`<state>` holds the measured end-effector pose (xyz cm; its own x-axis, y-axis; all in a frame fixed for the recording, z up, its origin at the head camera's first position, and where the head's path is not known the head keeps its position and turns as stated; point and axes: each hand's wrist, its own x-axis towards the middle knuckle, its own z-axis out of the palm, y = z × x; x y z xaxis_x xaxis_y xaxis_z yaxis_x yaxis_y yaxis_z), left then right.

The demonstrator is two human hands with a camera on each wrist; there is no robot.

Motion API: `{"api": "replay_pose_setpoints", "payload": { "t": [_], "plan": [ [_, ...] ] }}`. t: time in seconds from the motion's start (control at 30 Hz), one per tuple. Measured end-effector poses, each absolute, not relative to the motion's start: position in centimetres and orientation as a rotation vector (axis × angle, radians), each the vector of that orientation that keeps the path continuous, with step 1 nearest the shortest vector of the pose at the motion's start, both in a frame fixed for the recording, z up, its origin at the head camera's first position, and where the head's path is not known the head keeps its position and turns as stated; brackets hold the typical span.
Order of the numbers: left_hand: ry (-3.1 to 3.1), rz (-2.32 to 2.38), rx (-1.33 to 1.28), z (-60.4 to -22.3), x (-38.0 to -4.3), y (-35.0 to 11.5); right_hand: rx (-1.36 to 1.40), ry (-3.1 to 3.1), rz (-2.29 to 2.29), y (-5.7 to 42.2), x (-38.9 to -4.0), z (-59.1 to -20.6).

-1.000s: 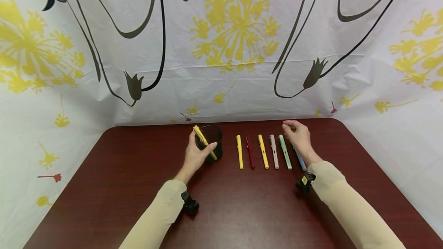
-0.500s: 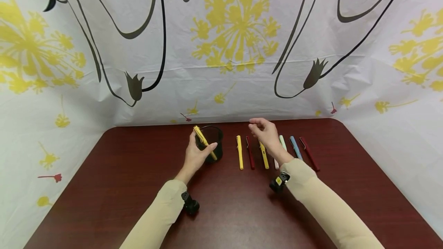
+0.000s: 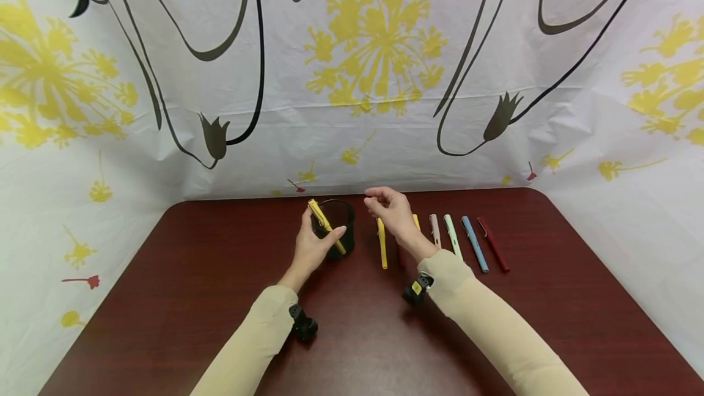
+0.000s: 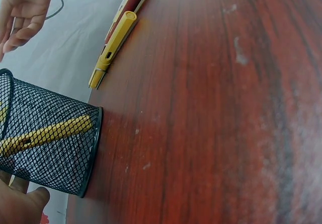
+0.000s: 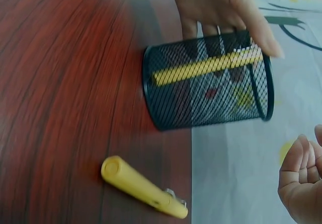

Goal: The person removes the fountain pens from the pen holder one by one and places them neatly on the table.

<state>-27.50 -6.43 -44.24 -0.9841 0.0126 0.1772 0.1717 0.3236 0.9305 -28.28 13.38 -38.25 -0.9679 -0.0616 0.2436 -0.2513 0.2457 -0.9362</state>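
Note:
A black mesh pen cup [image 3: 348, 234] stands at the table's back, left of centre. My left hand [image 3: 311, 250] holds it round its left side, thumb at the front. Inside leans a yellow pen [image 5: 201, 69], visible through the mesh. My right hand [image 3: 392, 216], fingers loosely bent and holding nothing, hovers over the left end of a row of pens. Nearest to it lies a yellow pen [image 3: 383, 249]. A dark red pen [image 4: 132, 3] and a second yellow pen [image 3: 416, 220] are partly hidden beneath that hand and wrist.
Further right in the row lie a pinkish-grey pen [image 3: 435, 230], a pale green pen [image 3: 452, 234], a blue pen [image 3: 475, 245] and another dark red pen [image 3: 493, 245]. A patterned white cloth [image 3: 341, 139] hangs behind the dark wooden table [image 3: 352, 335].
My right hand has swept left along the row, from above the blue pen to above the leftmost yellow pen, uncovering the pens on the right. The left hand and pen cup have stayed put.

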Motion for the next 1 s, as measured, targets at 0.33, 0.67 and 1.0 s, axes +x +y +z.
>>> {"api": "replay_pose_setpoints", "payload": {
  "t": [0.33, 0.67, 1.0],
  "plan": [
    [-2.467, -1.749, -0.158, -44.3, -27.7, -6.5, 0.379, -2.369, 1.846, 10.8, -27.5, -36.6],
    [-2.477, -1.751, -0.155, -44.1, -27.6, -6.5, 0.385, -2.362, 1.869, 9.3, -29.0, -37.6],
    [-2.468, -1.757, -0.178, -44.0, -27.5, -6.6, 0.436, -2.471, 1.757, 7.5, -29.8, -37.3]
  ]
}}
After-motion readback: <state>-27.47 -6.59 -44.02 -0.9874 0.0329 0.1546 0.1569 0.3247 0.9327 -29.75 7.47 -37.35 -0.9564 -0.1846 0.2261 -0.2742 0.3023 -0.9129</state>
